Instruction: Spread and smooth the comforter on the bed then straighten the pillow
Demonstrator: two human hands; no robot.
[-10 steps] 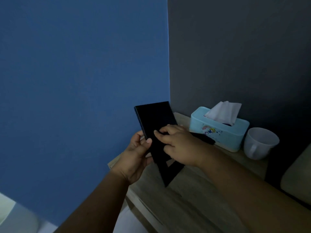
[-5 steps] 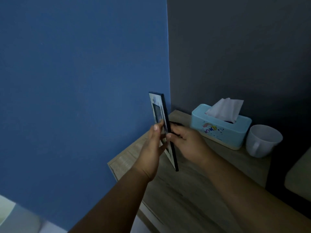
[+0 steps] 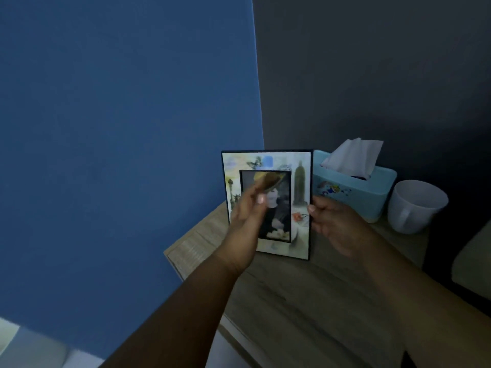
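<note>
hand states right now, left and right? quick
Left hand: open, fingers blurred in front of the black-rimmed rectangular picture frame; contact unclear.
Right hand: pinches that frame's right edge.

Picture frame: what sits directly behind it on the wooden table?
Only the blue tissue box shows, just past the right edge of the picture frame. The tabletop directly behind it is covered.
</note>
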